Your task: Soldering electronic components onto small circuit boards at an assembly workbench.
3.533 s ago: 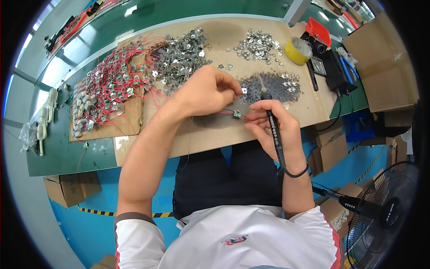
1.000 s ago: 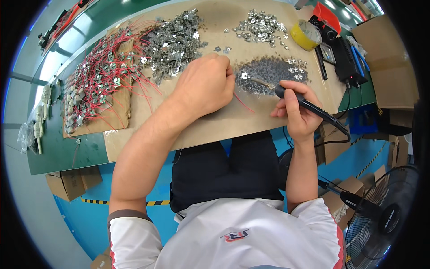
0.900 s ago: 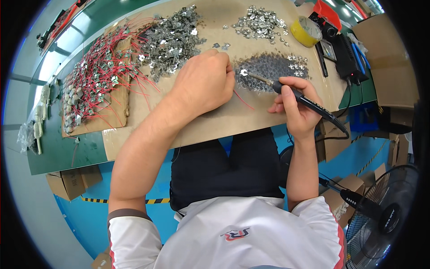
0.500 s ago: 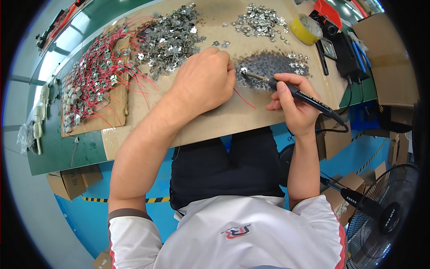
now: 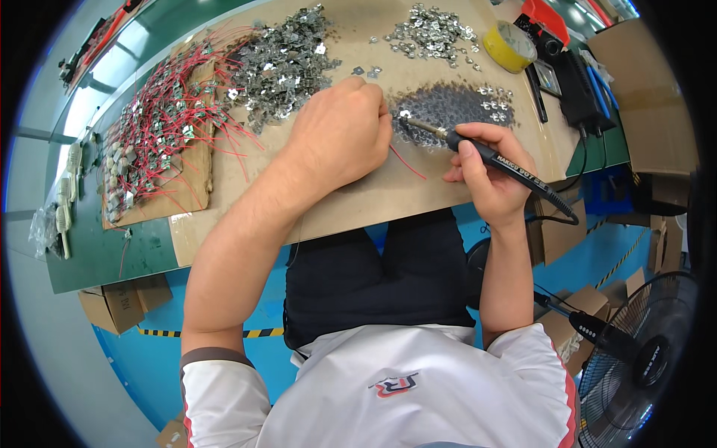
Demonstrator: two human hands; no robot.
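My right hand (image 5: 497,175) grips the black handle of a soldering iron (image 5: 508,160) like a pen. The iron's metal tip points left and meets a small silvery metal piece (image 5: 405,115) at the left edge of a dark scorched patch on the cardboard. Just left of that tip, my left hand (image 5: 343,127) is closed, knuckles up, its fingertips hidden behind the hand. A red wire (image 5: 408,163) sticks out from under its fingers and lies toward the lower right.
Red-wired small circuit boards (image 5: 160,134) pile up at left, beside a heap of metal plates (image 5: 280,67). More metal clips (image 5: 433,33) lie at the back. A yellow tape roll (image 5: 510,46) and a black soldering station (image 5: 582,93) stand at right. A fan (image 5: 635,358) is lower right.
Almost nothing differs. The soldering iron and the small metal piece at its tip have shifted very slightly left; my left hand keeps its place.
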